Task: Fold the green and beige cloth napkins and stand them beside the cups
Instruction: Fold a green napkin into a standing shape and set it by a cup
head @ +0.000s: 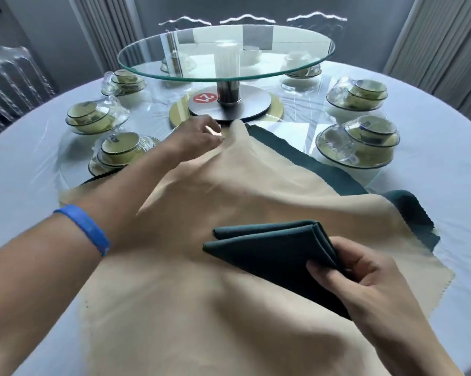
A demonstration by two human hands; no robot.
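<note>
Napkins lie mid-tabletop: our right hand (370,278) pinches the folded green one (277,251) near us to keep its pleats, while our left hand (199,137) pinches the beige napkin's (215,202) far corner, likely to fold it.

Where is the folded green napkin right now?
Lower right of the head view: the folded green napkin is pinched in the right hand, over the spread beige napkin.

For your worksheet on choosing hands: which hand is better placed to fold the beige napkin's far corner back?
Left hand: it already pinches the beige napkin at its far corner. The right hand holds the folded green napkin.
</note>
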